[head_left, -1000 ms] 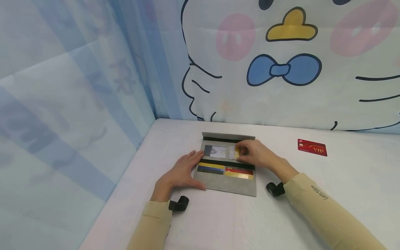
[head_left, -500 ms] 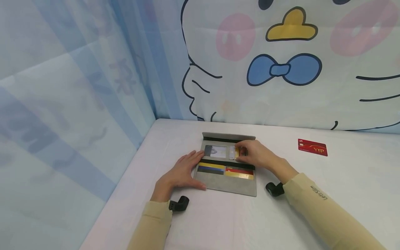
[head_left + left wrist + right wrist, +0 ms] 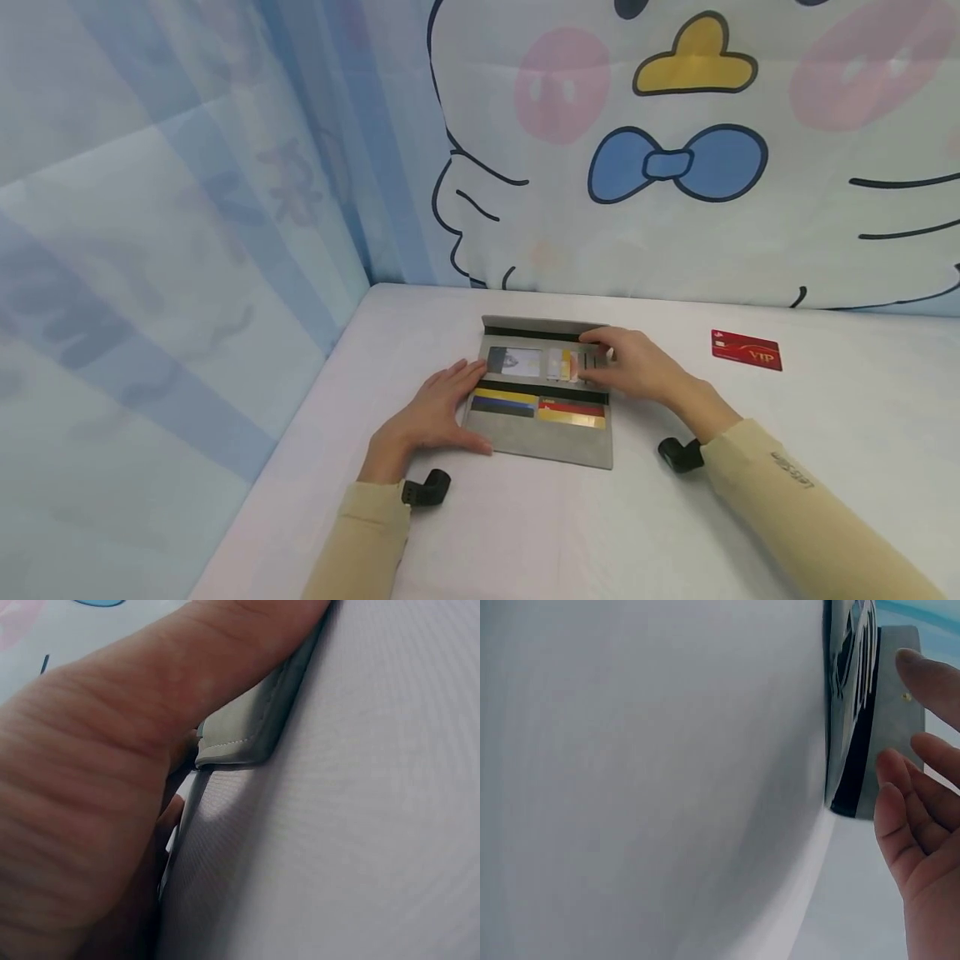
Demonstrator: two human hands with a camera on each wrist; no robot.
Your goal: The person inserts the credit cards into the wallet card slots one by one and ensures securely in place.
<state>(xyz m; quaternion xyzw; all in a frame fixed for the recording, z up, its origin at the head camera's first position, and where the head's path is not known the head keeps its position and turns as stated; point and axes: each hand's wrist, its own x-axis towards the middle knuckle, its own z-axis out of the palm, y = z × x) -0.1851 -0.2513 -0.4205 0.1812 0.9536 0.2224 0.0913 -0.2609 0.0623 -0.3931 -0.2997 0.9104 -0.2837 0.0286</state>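
A grey wallet lies unfolded on the white-covered table. In its upper panel are a window with a grey picture and a partly visible white, yellow and reddish card. Two cards, a yellow-and-blue one and a red-and-gold one, show in the lower panel. My left hand rests at the wallet's left edge, thumb extended along its lower corner. Over the wallet's upper right edge is my right hand, thumb and fingers apart with nothing between them; the right wrist view shows its fingers loosely bent.
A red VIP card lies flat on the table to the right of the wallet. Behind the table hangs a curtain with a cartoon print, and another covers the left side. Black wrist cameras sit on both wrists.
My right hand has let go of the white and yellow card and moved slightly right, uncovering more of it in the upper panel. The left hand stays at the wallet's left edge.
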